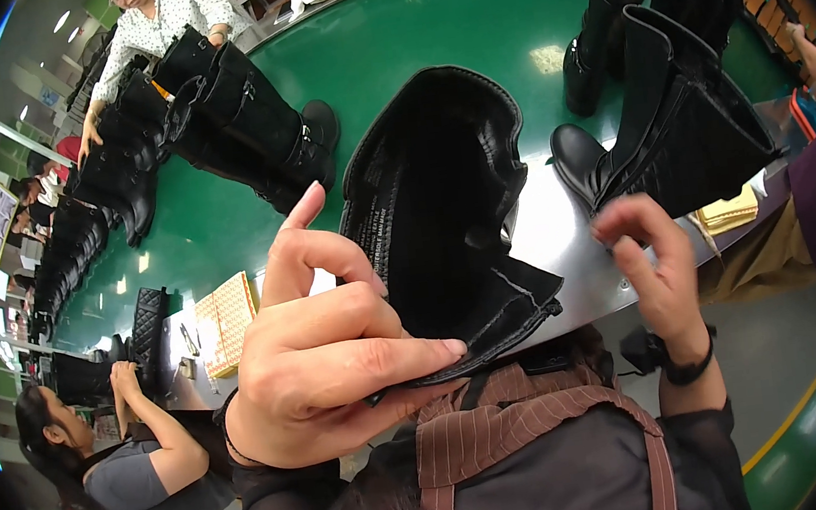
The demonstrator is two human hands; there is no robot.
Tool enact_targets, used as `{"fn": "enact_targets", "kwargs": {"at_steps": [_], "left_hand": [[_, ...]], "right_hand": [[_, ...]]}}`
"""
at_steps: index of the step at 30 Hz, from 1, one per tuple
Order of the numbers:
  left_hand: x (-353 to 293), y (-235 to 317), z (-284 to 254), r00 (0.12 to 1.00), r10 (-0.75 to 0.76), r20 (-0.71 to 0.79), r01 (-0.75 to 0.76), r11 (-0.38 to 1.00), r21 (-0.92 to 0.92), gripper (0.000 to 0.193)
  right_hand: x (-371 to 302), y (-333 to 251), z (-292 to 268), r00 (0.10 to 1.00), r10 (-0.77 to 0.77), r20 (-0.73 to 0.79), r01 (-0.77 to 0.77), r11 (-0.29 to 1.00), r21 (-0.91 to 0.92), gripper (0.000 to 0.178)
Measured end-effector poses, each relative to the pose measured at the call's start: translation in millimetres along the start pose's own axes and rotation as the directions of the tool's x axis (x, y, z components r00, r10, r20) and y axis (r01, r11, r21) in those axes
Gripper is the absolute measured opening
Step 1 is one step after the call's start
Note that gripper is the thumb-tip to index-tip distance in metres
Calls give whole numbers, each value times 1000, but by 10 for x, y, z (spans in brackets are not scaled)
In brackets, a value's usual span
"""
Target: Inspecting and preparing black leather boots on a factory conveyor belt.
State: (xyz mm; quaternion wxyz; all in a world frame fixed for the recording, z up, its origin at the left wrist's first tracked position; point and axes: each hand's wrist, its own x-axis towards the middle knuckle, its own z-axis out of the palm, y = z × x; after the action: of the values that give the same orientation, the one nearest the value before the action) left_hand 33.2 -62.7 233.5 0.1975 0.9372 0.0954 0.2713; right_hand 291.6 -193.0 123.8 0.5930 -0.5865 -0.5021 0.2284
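A tall black boot [426, 233] stands in front of me with its wide shaft opening facing up, and its dark lining shows inside. My left hand [329, 355] pinches the near rim of the shaft between thumb and fingers, with the index finger raised. To the right of this boot is my right hand [656, 267], off the rim. Its fingers are loosely curled with a gap to the thumb, and I see nothing held in it. Just beyond the right hand, another black boot [655, 126] with its shaft spread stands on the table.
The green table [412, 23] has a metal near edge. More black boots [232, 124] stand at left and right. A patterned box [226, 324] lies left of my left hand, and yellow sheets [728, 210] lie at right. Co-workers [156, 470] are at left, far left and right.
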Motion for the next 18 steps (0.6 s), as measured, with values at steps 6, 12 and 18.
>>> {"fn": "enact_targets", "kwargs": {"at_steps": [6, 12, 18], "left_hand": [[-20, 106, -110, 993, 5, 119, -8, 1000, 23, 25], [-162, 212, -255, 954, -265, 144, 238, 955, 176, 29], [-330, 301, -329, 887, 73, 456, -159, 975, 154, 37]], "right_hand": [[415, -47, 572, 967, -217, 132, 239, 954, -179, 43], [591, 26, 512, 985, -77, 152, 98, 986, -136, 18], [698, 160, 601, 970, -141, 200, 99, 973, 207, 29]]}}
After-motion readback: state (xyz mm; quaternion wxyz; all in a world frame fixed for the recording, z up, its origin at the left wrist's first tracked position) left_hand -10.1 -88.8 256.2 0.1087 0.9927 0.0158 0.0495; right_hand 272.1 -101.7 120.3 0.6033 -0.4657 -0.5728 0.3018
